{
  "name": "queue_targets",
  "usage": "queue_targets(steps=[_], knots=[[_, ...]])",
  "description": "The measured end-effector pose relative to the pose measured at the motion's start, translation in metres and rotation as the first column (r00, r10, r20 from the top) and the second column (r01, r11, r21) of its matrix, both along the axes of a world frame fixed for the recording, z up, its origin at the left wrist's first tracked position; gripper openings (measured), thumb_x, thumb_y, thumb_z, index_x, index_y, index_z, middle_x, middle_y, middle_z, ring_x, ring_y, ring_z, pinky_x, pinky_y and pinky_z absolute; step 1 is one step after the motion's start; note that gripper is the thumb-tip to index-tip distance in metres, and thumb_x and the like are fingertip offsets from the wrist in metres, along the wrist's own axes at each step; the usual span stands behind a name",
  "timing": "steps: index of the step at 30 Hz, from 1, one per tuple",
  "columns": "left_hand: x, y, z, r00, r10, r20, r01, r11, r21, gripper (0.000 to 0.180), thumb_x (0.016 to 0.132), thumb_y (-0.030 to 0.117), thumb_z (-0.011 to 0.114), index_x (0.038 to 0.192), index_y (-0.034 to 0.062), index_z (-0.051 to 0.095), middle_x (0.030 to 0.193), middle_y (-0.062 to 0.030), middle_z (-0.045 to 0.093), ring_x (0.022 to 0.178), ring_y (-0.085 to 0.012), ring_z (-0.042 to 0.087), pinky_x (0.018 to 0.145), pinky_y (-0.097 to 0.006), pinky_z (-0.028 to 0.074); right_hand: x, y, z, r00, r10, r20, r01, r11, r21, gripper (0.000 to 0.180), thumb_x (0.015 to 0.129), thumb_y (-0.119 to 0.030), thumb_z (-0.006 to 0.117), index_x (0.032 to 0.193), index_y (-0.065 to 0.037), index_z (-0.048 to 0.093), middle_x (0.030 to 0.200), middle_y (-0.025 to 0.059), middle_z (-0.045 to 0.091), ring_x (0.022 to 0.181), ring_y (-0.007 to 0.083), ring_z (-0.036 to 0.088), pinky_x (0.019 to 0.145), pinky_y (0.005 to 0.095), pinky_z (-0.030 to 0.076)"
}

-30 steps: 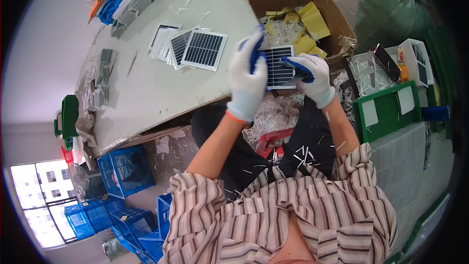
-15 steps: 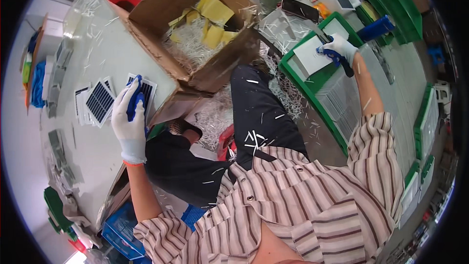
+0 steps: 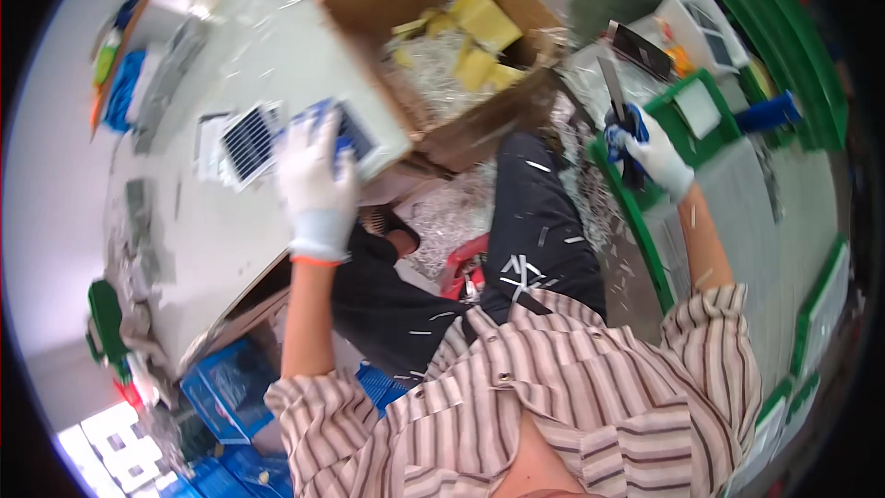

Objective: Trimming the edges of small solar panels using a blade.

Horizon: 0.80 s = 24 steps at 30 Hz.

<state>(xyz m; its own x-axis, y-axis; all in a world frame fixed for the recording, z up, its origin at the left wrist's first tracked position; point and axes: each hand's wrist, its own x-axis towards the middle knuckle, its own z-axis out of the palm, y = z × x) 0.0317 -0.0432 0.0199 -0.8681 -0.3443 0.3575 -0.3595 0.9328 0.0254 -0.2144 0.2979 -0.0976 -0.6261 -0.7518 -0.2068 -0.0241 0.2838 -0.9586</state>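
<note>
My left hand [image 3: 316,171], in a white and blue glove, rests at the edge of the left table with its fingers stretched out and slightly blurred. Beneath and beside those fingers is a small dark solar panel [image 3: 358,136], partly covered by the hand. Another lined solar panel [image 3: 248,144] lies just left of it, overlapping pale pieces. My gloved right hand [image 3: 656,149] is closed around the dark handle of a knife [image 3: 612,83], whose blade points away from me. This hand is above a green tray [image 3: 636,249], near its left side. A white panel [image 3: 698,109] lies in the tray's far part.
An open cardboard box [image 3: 442,143] with yellow pieces and white shreds stands between the tables. A phone [image 3: 640,51], a white container [image 3: 702,32] and a blue cylinder [image 3: 768,113] sit beyond the tray. White strips litter the floor and my trousers [image 3: 539,194].
The whole view has shifted. My right hand has lifted the knife from a white panel, turning its blade up; that panel no longer shows. My left hand stays by the solar panel.
</note>
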Motion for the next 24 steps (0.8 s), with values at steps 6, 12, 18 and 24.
queue_targets(steps=[6,12,18,24], knots=[[-0.015,-0.002,-0.009,0.995,0.030,-0.098,-0.023,0.997,0.069,0.049,0.077,0.015,0.058,0.125,0.0071,0.052,0.121,-0.0189,0.051,0.112,-0.0358,0.046,0.098,-0.044,0.036,0.094,-0.111,0.022,0.986,0.115,0.120,-0.068,0.937,-0.344,0.040,0.093,-0.019,0.051,0.128,-0.001,0.042,0.089,0.0051,0.060,0.076,0.0075,0.054,0.065,0.0204,0.045],[0.000,0.002,-0.013,0.992,0.061,-0.107,-0.055,0.996,0.063,0.050,0.077,0.016,0.059,0.125,0.0060,0.051,0.121,-0.0182,0.051,0.112,-0.0361,0.045,0.097,-0.044,0.036,0.119,-0.148,0.022,0.953,0.197,0.229,-0.062,0.869,-0.491,0.037,0.095,-0.025,0.048,0.123,-0.001,0.046,0.075,0.0025,0.052,0.064,0.0072,0.047,0.056,0.0199,0.040],[-0.009,0.004,-0.015,0.976,0.131,-0.171,-0.122,0.991,0.063,0.048,0.077,0.018,0.059,0.122,0.0038,0.051,0.118,-0.0168,0.051,0.113,-0.0354,0.044,0.096,-0.044,0.036,0.120,-0.154,0.023,0.872,0.307,0.382,-0.095,0.870,-0.484,0.033,0.095,-0.026,0.047,0.116,-0.001,0.047,0.076,0.0036,0.051,0.071,0.0087,0.049,0.061,0.0216,0.042],[-0.010,0.029,-0.012,0.974,0.167,-0.150,-0.153,0.983,0.099,0.047,0.076,0.012,0.059,0.121,0.0047,0.052,0.117,-0.0172,0.051,0.110,-0.0350,0.047,0.094,-0.044,0.038,0.126,-0.167,0.017,0.786,0.297,0.542,0.040,0.851,-0.524,0.033,0.092,-0.025,0.052,0.114,-0.001,0.048,0.087,0.0068,0.052,0.077,0.0111,0.051,0.064,0.0272,0.048]])
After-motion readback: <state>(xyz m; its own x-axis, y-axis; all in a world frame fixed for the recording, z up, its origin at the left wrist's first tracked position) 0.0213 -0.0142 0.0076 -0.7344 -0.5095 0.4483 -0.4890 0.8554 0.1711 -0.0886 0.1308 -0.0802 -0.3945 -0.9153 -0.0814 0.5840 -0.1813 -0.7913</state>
